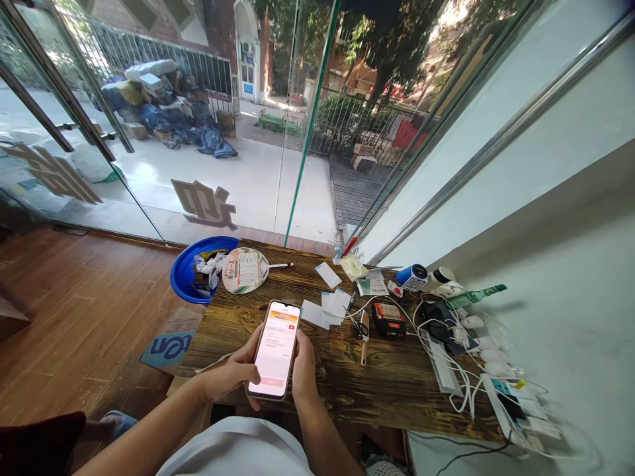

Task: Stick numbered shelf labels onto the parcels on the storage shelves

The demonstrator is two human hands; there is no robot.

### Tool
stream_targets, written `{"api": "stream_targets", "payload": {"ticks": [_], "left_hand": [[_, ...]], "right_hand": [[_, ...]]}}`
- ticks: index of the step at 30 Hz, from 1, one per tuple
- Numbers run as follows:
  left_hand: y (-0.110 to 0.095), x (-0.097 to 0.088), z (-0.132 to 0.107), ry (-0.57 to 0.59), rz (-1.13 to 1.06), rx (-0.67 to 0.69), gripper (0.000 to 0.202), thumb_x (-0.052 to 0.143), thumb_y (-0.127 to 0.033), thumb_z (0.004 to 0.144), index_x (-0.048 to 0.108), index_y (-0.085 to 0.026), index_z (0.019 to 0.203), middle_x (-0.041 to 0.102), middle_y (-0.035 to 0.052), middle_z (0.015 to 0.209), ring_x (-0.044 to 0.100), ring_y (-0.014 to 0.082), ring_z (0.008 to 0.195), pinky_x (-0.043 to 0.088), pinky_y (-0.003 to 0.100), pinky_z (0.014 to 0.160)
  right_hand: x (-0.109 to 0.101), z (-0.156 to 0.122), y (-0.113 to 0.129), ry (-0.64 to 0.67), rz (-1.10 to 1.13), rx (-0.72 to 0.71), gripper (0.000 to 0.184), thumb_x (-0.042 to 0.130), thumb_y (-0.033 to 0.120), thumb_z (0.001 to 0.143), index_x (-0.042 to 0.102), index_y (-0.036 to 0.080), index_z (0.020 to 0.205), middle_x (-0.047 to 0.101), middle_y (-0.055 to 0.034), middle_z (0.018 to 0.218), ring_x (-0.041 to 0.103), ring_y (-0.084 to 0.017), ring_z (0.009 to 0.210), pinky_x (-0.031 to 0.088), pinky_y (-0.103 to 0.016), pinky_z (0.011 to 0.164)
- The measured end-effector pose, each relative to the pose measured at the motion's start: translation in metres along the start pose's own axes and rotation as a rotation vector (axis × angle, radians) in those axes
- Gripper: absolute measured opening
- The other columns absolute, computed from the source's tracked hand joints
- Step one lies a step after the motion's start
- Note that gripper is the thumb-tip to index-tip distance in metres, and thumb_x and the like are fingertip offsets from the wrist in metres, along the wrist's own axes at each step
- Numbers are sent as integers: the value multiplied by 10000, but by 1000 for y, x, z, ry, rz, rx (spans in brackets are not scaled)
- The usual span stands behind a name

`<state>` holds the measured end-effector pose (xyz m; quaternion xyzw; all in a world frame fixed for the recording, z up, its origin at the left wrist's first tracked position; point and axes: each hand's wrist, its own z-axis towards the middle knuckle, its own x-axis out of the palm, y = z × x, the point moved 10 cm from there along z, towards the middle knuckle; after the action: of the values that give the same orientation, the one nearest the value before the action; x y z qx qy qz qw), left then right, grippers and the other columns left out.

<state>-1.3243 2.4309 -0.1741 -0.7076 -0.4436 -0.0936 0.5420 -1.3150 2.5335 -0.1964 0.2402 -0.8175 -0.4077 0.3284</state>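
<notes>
A smartphone (274,354) with a lit pink and white screen is held upright over the near edge of the wooden table (342,390). My left hand (243,367) grips its left side, the thumb lying over the lower left of the screen. Along the right edge of the phone, my right hand (303,363) is closed, its fingers mostly hidden behind the phone. Just beyond the phone lie several white paper slips (327,307). A round hand fan (245,271) rests at the table's far left corner.
Right of the slips are scissors (360,327), a box cutter (364,350) and a black-and-orange device (388,320). White cables (466,377), power strips and a green bottle (479,295) crowd the wall side. A blue bin (183,274) stands left of the table, before glass doors.
</notes>
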Motion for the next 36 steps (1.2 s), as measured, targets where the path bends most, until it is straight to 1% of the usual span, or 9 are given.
{"api": "stream_targets", "payload": {"ticks": [6, 11, 13, 16, 19, 25, 28, 31, 36], "left_hand": [[-1, 1, 1, 10, -8, 8, 1151, 511, -48, 544, -79, -505, 1421, 511, 50, 1329, 662, 222, 827, 472, 149, 413], [0, 0, 0, 16, -15, 8, 1166, 516, -57, 551, -140, -499, 1408, 454, 65, 1394, 659, 233, 847, 486, 157, 417], [-2, 1, 0, 10, -9, 23, 1157, 509, -58, 561, -145, -507, 1403, 414, 60, 1427, 653, 235, 868, 506, 173, 435], [-5, -1, 0, -12, -10, 38, 1157, 507, -52, 551, -119, -510, 1409, 396, 54, 1436, 630, 260, 942, 529, 193, 451], [-3, -4, 1, -28, 4, 39, 1145, 503, -49, 557, -100, -504, 1417, 414, 62, 1419, 635, 252, 912, 514, 184, 433], [3, -9, 3, -38, 37, 32, 1157, 500, -43, 567, -162, -491, 1404, 391, 82, 1442, 652, 233, 852, 568, 258, 479], [1, -8, 3, -27, 33, 47, 1138, 497, -33, 582, -128, -515, 1402, 390, 70, 1449, 655, 223, 842, 550, 223, 461], [-1, -7, 3, -23, 14, 63, 1127, 498, -27, 579, -82, -521, 1410, 395, 57, 1452, 649, 244, 893, 541, 198, 446], [-2, -6, 3, -2, 2, 80, 1118, 504, -27, 580, -46, -530, 1413, 389, 48, 1461, 628, 281, 966, 585, 267, 488]], "right_hand": [[-2, -4, 7, -12, -68, -19, 339, 535, 464, 732, 701, 172, 682, 720, -36, 669, 633, -208, 676, 501, -301, 635], [-1, -7, 12, -1, -104, -27, 271, 584, 433, 681, 700, 188, 696, 719, -44, 699, 638, -232, 724, 505, -310, 645], [2, -8, 14, 41, -110, -35, 267, 588, 410, 674, 708, 186, 757, 728, -38, 739, 643, -230, 743, 501, -305, 669], [12, -10, 16, 163, -104, -69, 283, 565, 388, 710, 698, 186, 857, 735, -31, 790, 648, -216, 737, 497, -299, 685], [17, -11, 13, 238, -87, -69, 305, 606, 394, 713, 674, 175, 913, 735, -37, 811, 645, -208, 690, 496, -306, 656], [9, -10, 16, 152, -210, -128, 328, 707, 416, 653, 679, 149, 841, 731, -51, 775, 630, -198, 686, 491, -295, 645], [12, -11, 16, 170, -168, -107, 312, 663, 422, 691, 678, 159, 858, 733, -45, 778, 633, -196, 670, 494, -297, 638], [15, -11, 13, 185, -87, -53, 295, 598, 416, 716, 676, 173, 864, 731, -33, 753, 631, -193, 633, 491, -295, 612], [10, -10, 11, 137, -80, -42, 293, 605, 426, 673, 688, 183, 814, 726, -28, 722, 637, -210, 645, 497, -302, 619]]}}
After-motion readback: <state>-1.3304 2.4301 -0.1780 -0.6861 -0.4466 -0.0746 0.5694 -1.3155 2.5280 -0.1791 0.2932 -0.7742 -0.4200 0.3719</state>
